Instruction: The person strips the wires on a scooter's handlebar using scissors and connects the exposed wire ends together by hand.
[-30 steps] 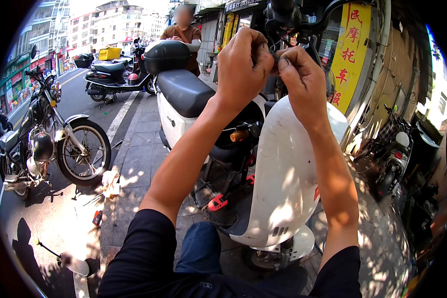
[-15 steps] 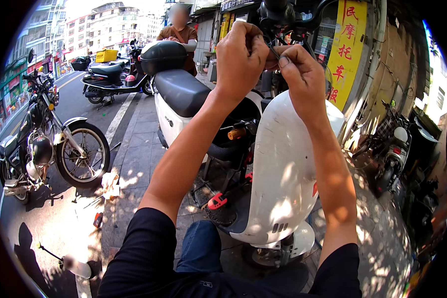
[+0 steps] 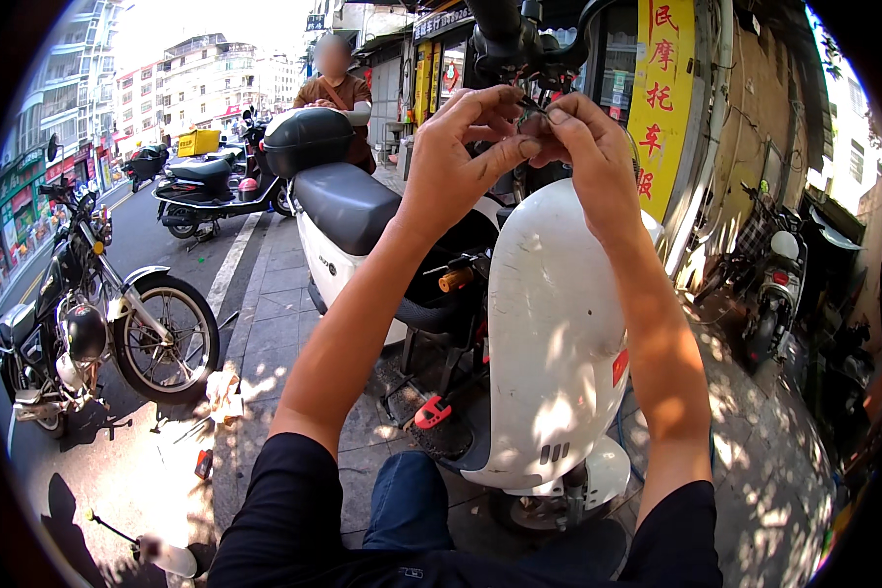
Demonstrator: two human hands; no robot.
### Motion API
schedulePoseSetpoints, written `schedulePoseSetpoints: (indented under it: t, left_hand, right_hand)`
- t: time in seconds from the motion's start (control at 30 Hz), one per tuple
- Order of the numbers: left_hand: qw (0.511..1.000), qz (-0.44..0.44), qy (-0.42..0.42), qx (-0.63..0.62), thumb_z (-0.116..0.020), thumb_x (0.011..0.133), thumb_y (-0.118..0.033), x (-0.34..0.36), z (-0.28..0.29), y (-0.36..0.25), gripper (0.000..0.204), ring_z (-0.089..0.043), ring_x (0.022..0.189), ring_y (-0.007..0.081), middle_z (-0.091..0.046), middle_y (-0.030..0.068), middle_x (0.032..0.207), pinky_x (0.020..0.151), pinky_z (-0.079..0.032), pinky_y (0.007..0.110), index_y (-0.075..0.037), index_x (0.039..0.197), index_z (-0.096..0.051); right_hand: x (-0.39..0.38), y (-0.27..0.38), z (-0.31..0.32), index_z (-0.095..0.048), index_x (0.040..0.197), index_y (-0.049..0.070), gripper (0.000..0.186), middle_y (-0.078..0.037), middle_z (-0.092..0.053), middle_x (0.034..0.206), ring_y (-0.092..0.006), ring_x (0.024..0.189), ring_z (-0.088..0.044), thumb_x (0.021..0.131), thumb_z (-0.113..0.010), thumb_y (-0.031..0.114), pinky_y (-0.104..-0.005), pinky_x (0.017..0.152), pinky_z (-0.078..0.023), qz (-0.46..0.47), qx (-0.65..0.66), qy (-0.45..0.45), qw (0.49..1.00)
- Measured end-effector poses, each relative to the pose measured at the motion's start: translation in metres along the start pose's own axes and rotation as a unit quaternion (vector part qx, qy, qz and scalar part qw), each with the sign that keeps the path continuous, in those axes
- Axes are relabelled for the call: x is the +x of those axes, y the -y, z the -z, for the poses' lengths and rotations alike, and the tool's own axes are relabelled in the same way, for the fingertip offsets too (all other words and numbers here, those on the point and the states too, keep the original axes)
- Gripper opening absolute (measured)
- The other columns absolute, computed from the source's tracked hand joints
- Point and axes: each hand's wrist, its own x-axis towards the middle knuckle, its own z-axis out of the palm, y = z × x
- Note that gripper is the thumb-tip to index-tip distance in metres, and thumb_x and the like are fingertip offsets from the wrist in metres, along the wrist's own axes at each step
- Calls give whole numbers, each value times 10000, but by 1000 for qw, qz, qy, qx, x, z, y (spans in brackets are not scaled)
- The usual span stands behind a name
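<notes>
A thin dark wire (image 3: pixel 533 104) lies between my raised hands, just in front of the white scooter's handlebar (image 3: pixel 512 44). My right hand (image 3: pixel 590 147) is closed, its thumb and fingertips pinching the wire. My left hand (image 3: pixel 468 147) has its thumb apart from its curved fingers, with the index fingertip beside the wire; whether it touches is too small to tell. Below my hands stands the scooter's white front panel (image 3: pixel 549 323), scuffed and dappled with sunlight. Thin cables behind my fingers are partly hidden.
The scooter's black seat (image 3: pixel 348 206) and rear box (image 3: pixel 311 140) extend left, with a person (image 3: pixel 335 93) standing behind. A black motorcycle (image 3: pixel 88 323) is parked at the left. A yellow sign (image 3: pixel 661 108) and another scooter (image 3: pixel 779 284) are at the right. A red-handled tool (image 3: pixel 431 412) lies low beside the scooter.
My left fingers have loosened from a tight pinch and spread, and that hand has dropped slightly. My right hand still pinches the wire. The whole view has shifted slightly.
</notes>
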Motion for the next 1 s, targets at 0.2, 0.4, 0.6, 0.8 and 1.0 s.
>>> schedulePoseSetpoints:
  t: [0.2, 0.4, 0.6, 0.8, 1.0]
  left_hand:
    - [986, 90, -107, -86, -740, 878, -172, -6, -15, 0, 334, -653, 859, 120, -679, 90, 1020, 783, -549, 270, 53, 1097, -625]
    - [983, 182, -30, -25, -636, 925, -165, 6, -11, -6, 213, -626, 695, 78, -676, 33, 781, 666, -512, 210, 42, 964, -666]
    - [987, 85, -21, 138, -617, 917, -152, 13, -4, 1, 194, -598, 658, 67, -658, 23, 715, 621, -484, 231, 37, 921, -664]
    - [980, 181, 71, -40, -591, 914, -207, 22, 9, -15, 218, -585, 678, 96, -614, 12, 728, 666, -468, 248, 1, 872, -642]
    - [955, 211, 82, -193, -545, 910, -167, 23, 14, -10, 155, -563, 694, 98, -574, 13, 745, 694, -475, 253, -27, 885, -608]
  right_hand:
    - [-4, -3, -1, -603, 957, -13, 168, -63, -655, 773, -99, 673, -599, 957, -522, 134, -256, 653, -495, 56, -150, -4, 987]
    - [-1, -3, 3, -611, 984, -31, 174, -105, -650, 779, -123, 674, -611, 928, -589, 131, -280, 638, -493, 109, -272, -13, 956]
    - [11, -6, 0, -646, 1044, -24, 208, -132, -672, 871, -183, 720, -642, 913, -646, 138, -302, 657, -506, 204, -294, -8, 934]
    - [11, 4, -1, -643, 1021, -25, 161, -129, -674, 832, -180, 735, -657, 924, -586, 90, -307, 677, -512, 190, -302, -13, 934]
    - [16, 1, -7, -609, 1047, -52, 214, -113, -689, 800, -153, 695, -675, 966, -518, 124, -276, 661, -540, 27, -68, 18, 997]
